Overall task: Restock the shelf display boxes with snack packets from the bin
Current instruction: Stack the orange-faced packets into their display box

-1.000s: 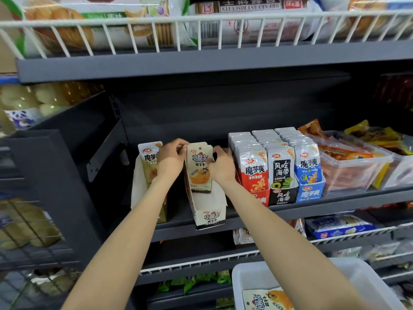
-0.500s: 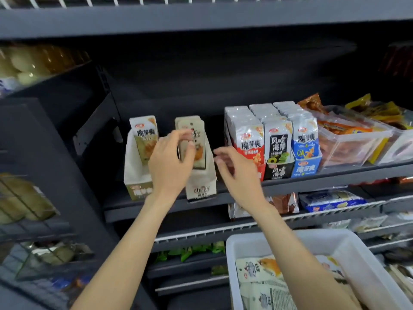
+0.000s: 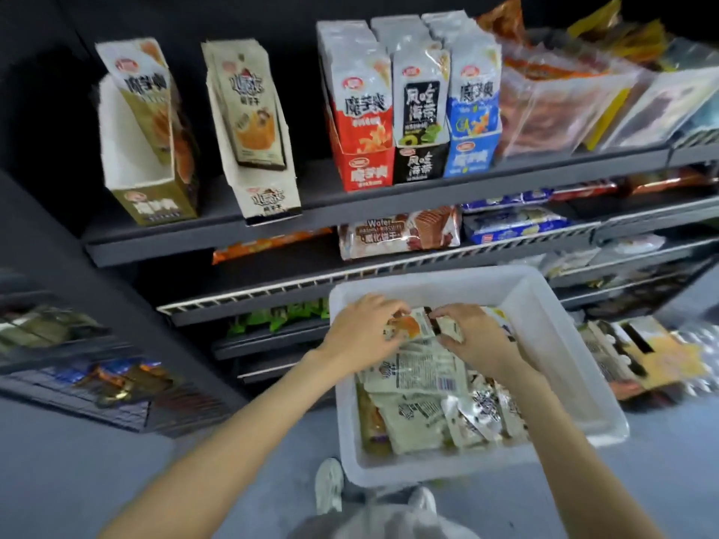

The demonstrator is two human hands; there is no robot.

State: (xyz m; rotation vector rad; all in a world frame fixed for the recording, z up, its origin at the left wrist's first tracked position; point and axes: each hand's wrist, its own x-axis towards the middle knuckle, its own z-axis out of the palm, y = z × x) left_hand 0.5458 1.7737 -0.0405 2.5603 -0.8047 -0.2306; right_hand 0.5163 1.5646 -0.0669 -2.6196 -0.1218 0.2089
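Two bare hands reach into a white plastic bin [image 3: 560,328] at lower centre of the frame, the left hand [image 3: 362,334] and right hand [image 3: 476,336] both pinching one cream snack packet [image 3: 414,324] with curled fingers above a heap of similar packets. Half-empty olive [image 3: 151,204] and cream cardboard display boxes [image 3: 268,198] stand on the dark shelf [image 3: 218,239] at upper left.

Blurred right-edge bags [image 3: 661,95]; lower bin [image 3: 544,305] packets buried.
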